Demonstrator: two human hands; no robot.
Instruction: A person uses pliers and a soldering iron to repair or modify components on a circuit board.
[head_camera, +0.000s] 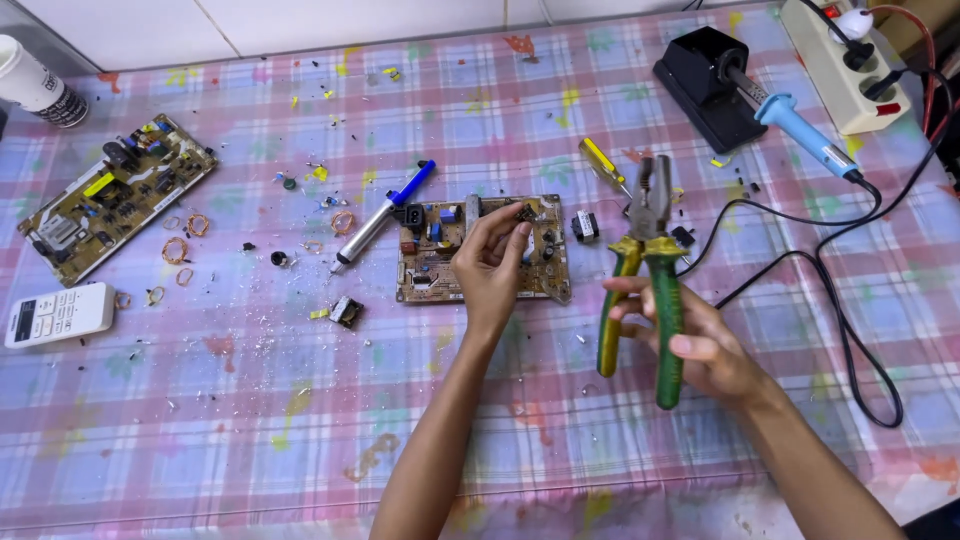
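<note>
A brown circuit board (432, 262) lies in the middle of the checked tablecloth. My left hand (488, 262) rests over the board, thumb and fingers pinched on a small component near its upper edge. My right hand (700, 345) holds a pair of pliers (645, 270) with green and yellow handles, jaws pointing away from me, to the right of the board. A small black component (585, 226) sits between the board and the pliers.
A second circuit board (115, 195) lies at the far left with copper wire rings (176, 248) beside it. Also here are a white remote (58, 314), a desoldering pump (384, 212), a yellow screwdriver (603, 165), a soldering iron (800, 130) on its black stand (702, 82), a power strip (840, 62) and a black cable (850, 340).
</note>
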